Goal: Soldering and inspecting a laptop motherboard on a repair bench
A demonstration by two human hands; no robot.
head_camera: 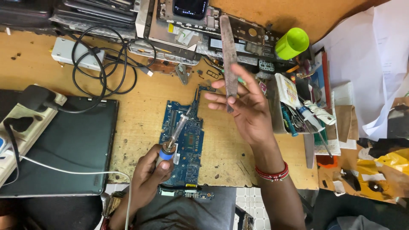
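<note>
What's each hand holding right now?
Left hand: closed around the soldering iron, tip over the blue circuit board.
Right hand: fingers pinch a long flat metal strip.

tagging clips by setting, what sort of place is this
Probably an electronics repair bench: the left hand holds a soldering iron over a blue circuit board, with a closed laptop alongside on the wooden table.

A small dark screen with a faint bluish sheen sits at the top edge of the bench, set in a grey opened chassis that carries a little yellow label and a white rectangular label beside it. At the right, a white packet with yellow and red print stands upright among tools. A crumpled yellow wrapper lies at the far right edge.
</note>
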